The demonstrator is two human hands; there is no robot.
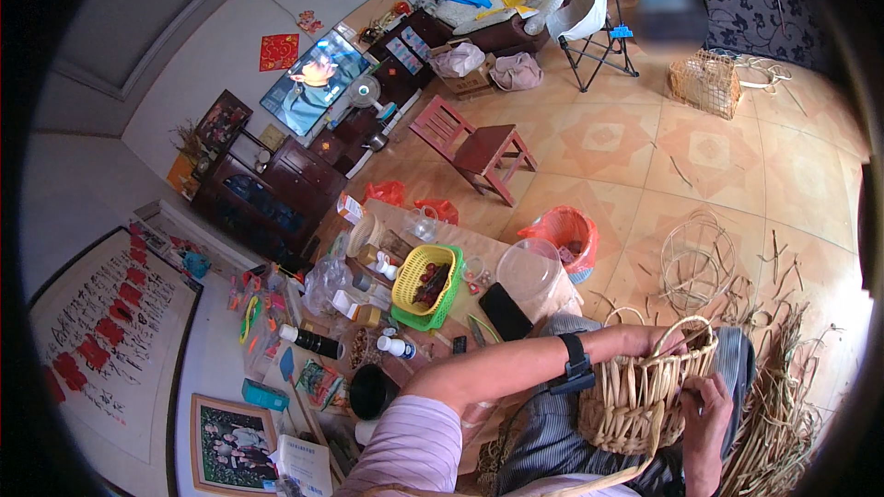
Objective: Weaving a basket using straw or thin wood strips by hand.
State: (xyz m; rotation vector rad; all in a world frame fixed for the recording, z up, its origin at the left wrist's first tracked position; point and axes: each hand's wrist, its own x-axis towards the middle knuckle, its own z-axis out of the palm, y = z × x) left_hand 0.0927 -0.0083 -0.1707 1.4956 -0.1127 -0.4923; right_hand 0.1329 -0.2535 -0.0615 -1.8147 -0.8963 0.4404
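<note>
A woven wicker basket (626, 410) with two loop handles sits on my lap, over striped grey trousers. My left hand (658, 340) reaches over its rim into the mouth, behind the nearer handle; its fingers are mostly hidden inside. On the right, my right hand (707, 405) is closed, fingertips pinched against the basket's outer wall; what lies between them is too small to make out. A long pale strand (635, 469) hangs from the basket's side and curves down to the left across my lap.
Loose dry strands (783, 414) lie heaped on the floor at right, near a round wicker frame (697, 262). A cluttered table (387, 216) at left bears a yellow basket (410, 285), a phone (505, 312) and bottles. A red-lined bin (575, 258) and wooden chair (483, 149) stand beyond.
</note>
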